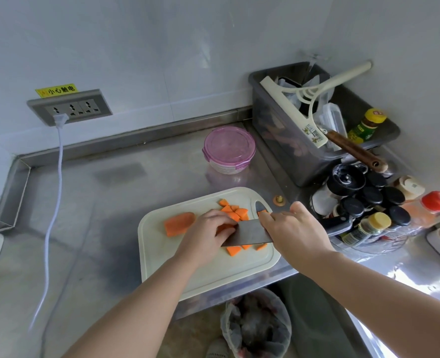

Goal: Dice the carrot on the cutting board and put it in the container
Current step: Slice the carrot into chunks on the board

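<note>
Head view: right hand (296, 233) grips knife (249, 232) over cutting board (162, 254); left hand (206, 233), fingers curled, holds carrot piece (224, 226) beside blade.

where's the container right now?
Head view, right of centre: the pink-lidded container sits on the counter behind the cutting board, just left of the grey bin.

Both bare forearms came in from the bottom of the frame and converged near its centre. The left arm rose from the lower left with a straight wrist. The left hand (208, 235) lay palm down just left of centre, its fingers curled, holding down a carrot piece (222, 226). The right arm reached in from the lower right edge. The right hand (295, 229) sat right of centre, back upward, its fingers closed round the handle of a knife (249, 232). The two hands were close together.
</note>
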Demonstrator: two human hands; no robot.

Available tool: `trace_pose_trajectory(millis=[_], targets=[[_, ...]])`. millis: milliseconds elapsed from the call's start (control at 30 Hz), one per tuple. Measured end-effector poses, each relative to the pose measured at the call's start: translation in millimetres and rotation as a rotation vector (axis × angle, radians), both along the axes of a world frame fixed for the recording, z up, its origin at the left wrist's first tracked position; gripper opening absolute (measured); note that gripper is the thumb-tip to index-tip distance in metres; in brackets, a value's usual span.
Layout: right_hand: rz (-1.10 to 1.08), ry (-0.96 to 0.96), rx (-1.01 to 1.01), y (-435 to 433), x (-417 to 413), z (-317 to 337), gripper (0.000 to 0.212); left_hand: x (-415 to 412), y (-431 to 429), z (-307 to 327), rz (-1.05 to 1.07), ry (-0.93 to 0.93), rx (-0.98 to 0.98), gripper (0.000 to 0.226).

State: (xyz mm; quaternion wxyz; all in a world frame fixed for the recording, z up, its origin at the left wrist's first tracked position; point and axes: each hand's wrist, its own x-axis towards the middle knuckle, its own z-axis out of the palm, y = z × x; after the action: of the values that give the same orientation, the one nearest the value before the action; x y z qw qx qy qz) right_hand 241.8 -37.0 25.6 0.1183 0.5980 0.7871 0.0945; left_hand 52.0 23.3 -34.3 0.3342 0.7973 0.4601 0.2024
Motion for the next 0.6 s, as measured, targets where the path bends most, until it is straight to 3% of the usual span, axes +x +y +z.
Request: trace_pose_trajectory(millis=[100,167,333,433,600], targets=[[-0.065,-0.124,-0.024,0.3,7.2,3.7,0.056,-4.2,3.2,-3.8,0.046,0.019,0.011,0.019],[-0.058,-0.104,-0.023,0.2,8.7,15.9,0.061,-5.8,5.3,-7.1,0.076,0.034,0.012,0.019],[-0.138,-0.045,-0.100,1.3,16.2,37.4,0.043,-9.6,9.2,-11.5,0.118,0.105,-0.020,0.020],[-0.270,0.032,-0.162,-0.1,24.6,50.0,0.028,-11.9,10.8,-12.7,0.144,0.090,-0.012,0.017],[-0.501,0.302,-0.247,5.4,36.4,51.1,0.020,-6.0,11.0,-5.9,0.242,0.150,0.077,0.015]])
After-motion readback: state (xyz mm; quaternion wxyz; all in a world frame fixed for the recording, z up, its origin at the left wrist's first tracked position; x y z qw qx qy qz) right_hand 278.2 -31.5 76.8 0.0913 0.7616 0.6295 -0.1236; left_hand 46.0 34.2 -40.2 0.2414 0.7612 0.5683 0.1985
